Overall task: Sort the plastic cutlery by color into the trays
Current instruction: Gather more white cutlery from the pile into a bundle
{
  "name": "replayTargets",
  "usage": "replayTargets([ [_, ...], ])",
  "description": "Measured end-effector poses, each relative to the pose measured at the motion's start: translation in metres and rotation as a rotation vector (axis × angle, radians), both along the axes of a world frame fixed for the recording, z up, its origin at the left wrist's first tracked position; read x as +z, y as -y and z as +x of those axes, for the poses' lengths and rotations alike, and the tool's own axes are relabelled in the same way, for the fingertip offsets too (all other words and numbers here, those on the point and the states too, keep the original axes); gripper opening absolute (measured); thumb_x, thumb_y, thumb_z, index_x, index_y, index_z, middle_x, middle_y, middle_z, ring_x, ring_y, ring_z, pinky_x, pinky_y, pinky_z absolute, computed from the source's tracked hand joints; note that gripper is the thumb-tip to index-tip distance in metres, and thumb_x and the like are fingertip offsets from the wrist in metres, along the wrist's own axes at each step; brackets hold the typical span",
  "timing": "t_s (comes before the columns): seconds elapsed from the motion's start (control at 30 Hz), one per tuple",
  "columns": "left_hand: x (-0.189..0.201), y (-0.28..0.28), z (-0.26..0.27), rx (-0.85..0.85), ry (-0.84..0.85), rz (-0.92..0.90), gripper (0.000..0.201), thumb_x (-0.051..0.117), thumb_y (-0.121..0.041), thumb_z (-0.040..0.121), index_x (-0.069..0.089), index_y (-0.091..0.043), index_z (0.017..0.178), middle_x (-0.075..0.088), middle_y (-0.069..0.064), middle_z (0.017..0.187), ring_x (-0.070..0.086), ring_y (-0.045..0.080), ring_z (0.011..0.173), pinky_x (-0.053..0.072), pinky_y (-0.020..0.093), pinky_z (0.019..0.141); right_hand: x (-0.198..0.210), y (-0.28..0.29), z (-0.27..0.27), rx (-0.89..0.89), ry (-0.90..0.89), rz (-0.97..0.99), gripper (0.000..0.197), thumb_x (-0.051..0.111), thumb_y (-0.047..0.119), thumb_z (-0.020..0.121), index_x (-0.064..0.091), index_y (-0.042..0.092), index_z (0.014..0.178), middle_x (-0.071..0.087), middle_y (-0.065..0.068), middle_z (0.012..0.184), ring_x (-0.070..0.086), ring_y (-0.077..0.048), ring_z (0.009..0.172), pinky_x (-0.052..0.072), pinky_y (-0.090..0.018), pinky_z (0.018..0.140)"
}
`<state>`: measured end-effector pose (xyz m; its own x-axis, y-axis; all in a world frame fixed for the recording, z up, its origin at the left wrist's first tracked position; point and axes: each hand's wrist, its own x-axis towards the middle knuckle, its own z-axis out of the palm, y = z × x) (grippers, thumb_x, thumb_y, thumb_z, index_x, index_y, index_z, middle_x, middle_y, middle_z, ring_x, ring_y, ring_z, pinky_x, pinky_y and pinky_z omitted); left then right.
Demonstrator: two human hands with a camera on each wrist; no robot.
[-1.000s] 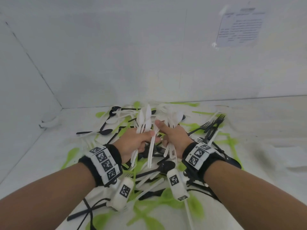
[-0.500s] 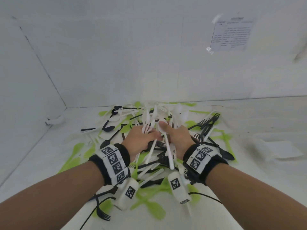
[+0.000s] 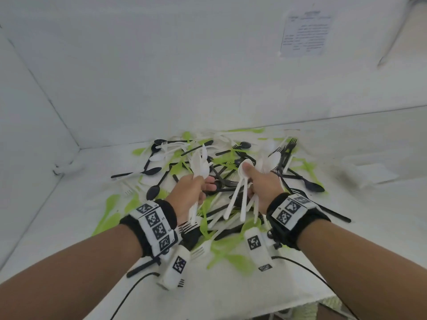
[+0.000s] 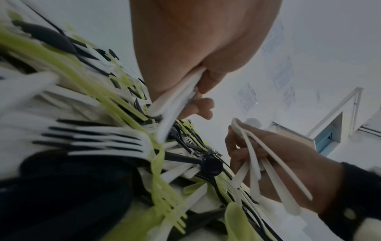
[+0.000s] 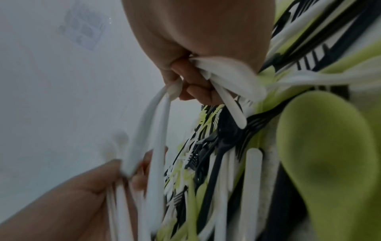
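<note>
A heap of mixed cutlery [image 3: 221,172] in black, lime green and white lies on the white table. My left hand [image 3: 196,188] grips a bundle of white cutlery [image 3: 201,162] upright above the heap, heads pointing up. My right hand [image 3: 261,181] grips several white spoons [image 3: 240,197], thumb pressed on a bowl, handles hanging down. In the left wrist view my left hand [image 4: 195,48] clamps white handles [image 4: 177,101], and the right hand [image 4: 278,154] shows beside it. In the right wrist view my right hand [image 5: 195,40] curls round white pieces [image 5: 226,73].
A shallow white tray [image 3: 369,172] sits on the table to the right of the heap. White walls close the left and back sides, with a paper sheet [image 3: 305,33] on the back wall. The table's front edge [image 3: 323,299] is at lower right. Black cables trail from both wrists.
The two hands, which touched at the thumbs over one white bunch, have drawn apart. Each now holds its own share of white cutlery, lifted a little above the heap.
</note>
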<state>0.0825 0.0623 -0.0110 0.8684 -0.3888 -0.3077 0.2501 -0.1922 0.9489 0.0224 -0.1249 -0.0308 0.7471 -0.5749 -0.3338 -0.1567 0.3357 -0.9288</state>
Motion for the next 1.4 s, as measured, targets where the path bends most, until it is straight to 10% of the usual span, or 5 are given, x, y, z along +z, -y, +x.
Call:
replayTargets([
  [0.33,0.011,0.018,-0.011,-0.267,0.22,-0.077,0.013,0.052,-0.021,0.106,0.06,-0.011,0.108,0.07,0.011,0.085,0.063,0.02,0.069,0.047,0.025,0.055,0.007,-0.038,0.005,0.165,0.114,0.058,0.071,0.09,0.045,0.067,0.07,-0.011,0.105,0.07,-0.034,0.1,0.064,-0.06,0.089,0.049,-0.076,0.086],
  [0.6,0.017,0.036,-0.003,-0.371,0.391,0.109,0.017,0.045,-0.019,0.109,0.054,-0.033,0.109,0.069,-0.014,0.107,0.067,0.013,0.108,0.056,0.039,0.095,-0.006,0.009,0.007,0.186,0.111,0.129,0.046,0.084,0.033,0.083,0.071,-0.003,0.11,0.071,-0.024,0.101,0.068,-0.042,0.089,0.054,-0.061,0.092],
  [0.97,-0.006,0.071,0.009,-0.308,0.787,0.48,0.025,0.065,-0.042,0.093,0.06,-0.026,0.112,0.068,-0.009,0.101,0.064,0.013,0.094,0.053,0.042,0.087,-0.003,0.042,0.025,0.108,0.113,0.157,0.05,0.086,0.038,0.073,0.072,0.001,0.104,0.06,-0.014,0.082,0.05,-0.028,0.067,0.047,-0.043,0.071],
  [1.13,-0.001,0.071,0.012,-0.168,0.356,0.182,0.019,0.06,-0.028,0.102,0.072,-0.014,0.1,0.078,-0.003,0.088,0.069,0.014,0.098,0.046,0.041,0.104,-0.004,0.061,0.027,0.072,0.151,0.141,0.045,0.087,0.038,0.077,0.07,0.002,0.098,0.051,-0.013,0.071,0.045,-0.027,0.063,0.042,-0.044,0.072],
  [1.4,0.007,0.079,-0.006,-0.179,0.072,0.046,0.021,0.058,-0.026,0.101,0.056,-0.011,0.116,0.059,0.009,0.093,0.047,0.007,0.052,0.036,0.022,0.049,-0.004,0.048,0.029,0.159,0.082,0.137,0.038,0.075,0.033,0.091,0.07,-0.002,0.105,0.068,-0.023,0.084,0.06,-0.033,0.072,0.057,-0.054,0.072],
])
